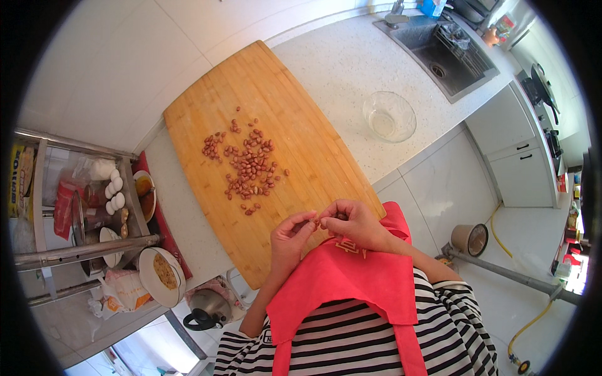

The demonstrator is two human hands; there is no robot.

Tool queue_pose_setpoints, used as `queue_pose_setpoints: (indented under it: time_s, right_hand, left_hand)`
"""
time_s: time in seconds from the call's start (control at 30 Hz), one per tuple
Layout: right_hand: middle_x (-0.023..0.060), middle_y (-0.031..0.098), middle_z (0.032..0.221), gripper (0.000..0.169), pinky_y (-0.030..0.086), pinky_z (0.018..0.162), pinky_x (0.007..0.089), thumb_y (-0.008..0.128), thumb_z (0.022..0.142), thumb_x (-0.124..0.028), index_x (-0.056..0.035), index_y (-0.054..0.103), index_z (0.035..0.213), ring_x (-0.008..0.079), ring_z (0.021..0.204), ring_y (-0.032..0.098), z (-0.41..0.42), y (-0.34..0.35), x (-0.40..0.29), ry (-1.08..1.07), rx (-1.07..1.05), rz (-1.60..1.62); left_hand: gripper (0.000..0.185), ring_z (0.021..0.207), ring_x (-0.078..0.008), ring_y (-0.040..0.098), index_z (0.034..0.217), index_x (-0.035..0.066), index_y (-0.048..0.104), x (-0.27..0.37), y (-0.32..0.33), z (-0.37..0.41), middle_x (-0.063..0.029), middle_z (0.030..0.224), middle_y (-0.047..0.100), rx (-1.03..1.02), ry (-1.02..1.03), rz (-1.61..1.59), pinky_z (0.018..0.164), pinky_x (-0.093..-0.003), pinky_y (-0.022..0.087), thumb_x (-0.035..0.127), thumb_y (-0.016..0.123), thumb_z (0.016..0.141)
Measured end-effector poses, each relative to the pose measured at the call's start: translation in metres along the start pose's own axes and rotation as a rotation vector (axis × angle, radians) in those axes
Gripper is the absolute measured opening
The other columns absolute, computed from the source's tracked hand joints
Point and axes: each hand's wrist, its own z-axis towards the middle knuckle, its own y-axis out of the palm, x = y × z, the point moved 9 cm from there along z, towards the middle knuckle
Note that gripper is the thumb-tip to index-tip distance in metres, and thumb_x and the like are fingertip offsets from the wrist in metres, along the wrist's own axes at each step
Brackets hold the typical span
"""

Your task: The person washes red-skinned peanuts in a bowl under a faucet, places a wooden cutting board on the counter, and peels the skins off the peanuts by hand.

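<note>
A loose pile of red-skinned peanuts lies on the bamboo cutting board, with several strays around it. Near the board's front edge, my left hand and my right hand meet at their fingertips. They pinch one small reddish peanut between them, mostly covered by the fingers. Something dark red, which looks like more peanuts, shows in the curled fingers of my right hand. Both hands are just above the board, in front of the red apron.
A clear glass bowl stands on the speckled countertop right of the board. Beyond it is a steel sink. On the left, a metal rack holds eggs and bowls. A kettle stands at lower left.
</note>
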Motion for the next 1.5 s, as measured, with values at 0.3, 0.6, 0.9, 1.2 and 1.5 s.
queue_pose_setpoints:
  time_s: [0.3,0.6,0.9,1.2,1.5]
  right_hand:
    - [0.0039,0.056,0.067,0.018,0.042,0.05,0.0183,0.057,0.079,-0.015,0.0011,0.052,0.086,0.0069,0.057,0.052,0.003,0.002,0.003,0.099,-0.044,0.066]
    - [0.0062,0.057,0.071,0.016,0.044,0.049,0.0173,0.058,0.078,-0.011,0.0019,0.051,0.084,0.0074,0.056,0.052,0.008,0.0,0.018,0.16,-0.024,0.217]
    - [0.0068,0.057,0.074,0.015,0.046,0.051,0.0173,0.057,0.078,-0.01,0.0027,0.051,0.084,0.0076,0.058,0.053,0.008,0.002,0.025,0.219,-0.049,0.282]
    - [0.0041,0.056,0.067,0.019,0.042,0.047,0.0171,0.058,0.079,-0.016,0.0016,0.052,0.082,0.0066,0.055,0.052,0.004,0.001,0.009,0.132,-0.025,0.102]
    - [0.0044,0.055,0.065,0.015,0.038,0.041,0.0177,0.055,0.08,-0.012,0.0022,0.051,0.082,0.0054,0.048,0.049,0.0,-0.001,0.008,0.151,-0.008,0.053]
  left_hand:
    - [0.023,0.081,-0.0128,0.057,0.098,-0.001,0.055,0.023,0.005,0.0,-0.0087,0.086,0.059,0.094,0.153,0.241,0.072,-0.0227,0.046,-0.004,0.057,0.075]
    - [0.019,0.08,-0.0133,0.058,0.094,-0.003,0.057,0.027,0.01,0.0,-0.0094,0.087,0.058,-0.03,0.233,0.385,0.07,-0.0222,0.047,-0.005,0.057,0.075]
    - [0.017,0.078,-0.0132,0.058,0.095,-0.004,0.056,0.014,0.002,0.0,-0.0096,0.087,0.059,0.023,0.032,0.116,0.071,-0.0217,0.047,-0.003,0.056,0.077]
    - [0.016,0.073,-0.0173,0.06,0.087,0.0,0.061,0.063,0.029,-0.012,-0.0113,0.081,0.061,0.012,0.578,0.895,0.064,-0.0253,0.048,0.001,0.063,0.071]
    - [0.015,0.077,-0.0137,0.059,0.088,-0.002,0.06,0.03,0.008,-0.003,-0.0103,0.085,0.06,0.028,0.26,0.463,0.067,-0.0223,0.047,-0.003,0.061,0.073]
